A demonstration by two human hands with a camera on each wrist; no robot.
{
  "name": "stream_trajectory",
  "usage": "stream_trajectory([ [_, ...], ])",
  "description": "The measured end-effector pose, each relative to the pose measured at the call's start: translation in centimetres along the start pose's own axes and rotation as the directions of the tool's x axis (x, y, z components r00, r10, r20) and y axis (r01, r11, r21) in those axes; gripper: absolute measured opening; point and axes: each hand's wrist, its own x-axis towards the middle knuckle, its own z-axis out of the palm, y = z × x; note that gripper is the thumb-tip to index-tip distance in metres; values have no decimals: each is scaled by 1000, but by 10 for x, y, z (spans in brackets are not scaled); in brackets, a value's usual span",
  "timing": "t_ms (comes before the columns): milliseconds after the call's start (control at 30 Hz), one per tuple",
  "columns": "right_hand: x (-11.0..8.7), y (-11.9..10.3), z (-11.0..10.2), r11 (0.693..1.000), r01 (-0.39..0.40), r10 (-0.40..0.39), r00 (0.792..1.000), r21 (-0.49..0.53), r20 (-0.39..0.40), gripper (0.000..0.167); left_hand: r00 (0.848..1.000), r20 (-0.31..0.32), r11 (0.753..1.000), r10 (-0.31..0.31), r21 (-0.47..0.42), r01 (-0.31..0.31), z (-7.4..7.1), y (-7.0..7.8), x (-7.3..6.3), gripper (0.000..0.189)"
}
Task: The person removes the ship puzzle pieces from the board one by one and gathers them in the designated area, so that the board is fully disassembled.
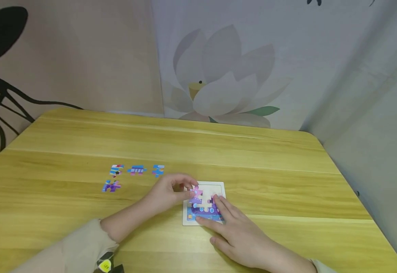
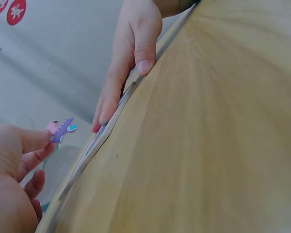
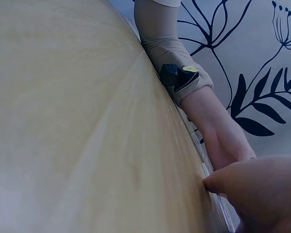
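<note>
My left hand pinches a pink and purple jigsaw piece between thumb and forefinger. In the left wrist view the piece is held up above the level of the board. A thin white-edged puzzle board lies on the table, its lower part filled with joined blue and purple pieces and its upper part bare and pale. My right hand rests on the board's right side with fingers extended, fingertips on the joined pieces and thumb by the near edge. The right hand covers the board's lower right corner.
Several loose jigsaw pieces lie to the left of the board, among them a blue and purple one and a striped one. The yellow wooden table reaches back to a curtain printed with flowers.
</note>
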Motion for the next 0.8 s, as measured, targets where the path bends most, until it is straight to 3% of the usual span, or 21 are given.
stream_trajectory([
  [200,-1,-1,-1,1000,-8,8,1000,-6,-1,48,1000,-23,1000,-12,5,12,-11,-3,-11,18],
  [800,0,-1,1,1000,-10,10,1000,-13,-1,48,995,-91,989,-41,139,53,-53,-13,-40,24],
])
